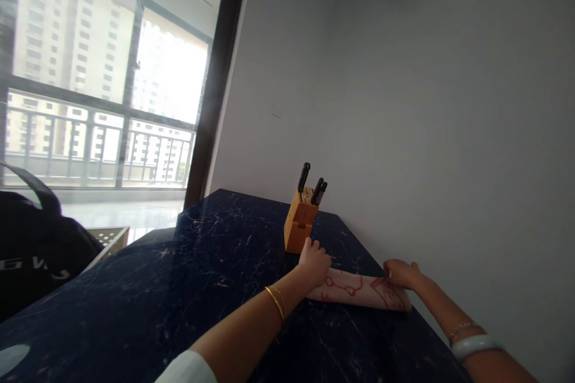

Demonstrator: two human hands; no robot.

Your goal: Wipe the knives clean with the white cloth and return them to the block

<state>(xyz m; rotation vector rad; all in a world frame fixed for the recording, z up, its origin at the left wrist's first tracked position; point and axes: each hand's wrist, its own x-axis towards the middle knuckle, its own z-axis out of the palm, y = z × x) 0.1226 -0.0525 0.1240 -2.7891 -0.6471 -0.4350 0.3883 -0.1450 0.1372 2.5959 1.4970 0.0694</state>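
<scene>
Head view, looking down over two outstretched arms onto a dark marbled counter (188, 287). Left hand (314, 264) closed down over the left end of a rolled pale mat with red drawings (359, 290), fingers curled on top of it, gold bangles on the wrist. Right hand (401, 274) pressed on the other end, close against the grey wall (426, 131), fingers bent over the roll; whether pinching or only resting flat on it, cannot tell. Pale bangle and thin chain on that wrist.

Roll lying on the counter directly under and between both hands, long axis running left to right, from one hand to the other, roughly along the foot of the wall. Each hand on its own end, neither nearer than the other to the middle.

Just beyond the left hand, almost touching its knuckles, a wooden knife block (300, 224) with black handles sticking up. Farther off to the left of the left arm, a black bag (31, 251), and behind it a large window (90, 71) with a railing and tower blocks outside.
</scene>
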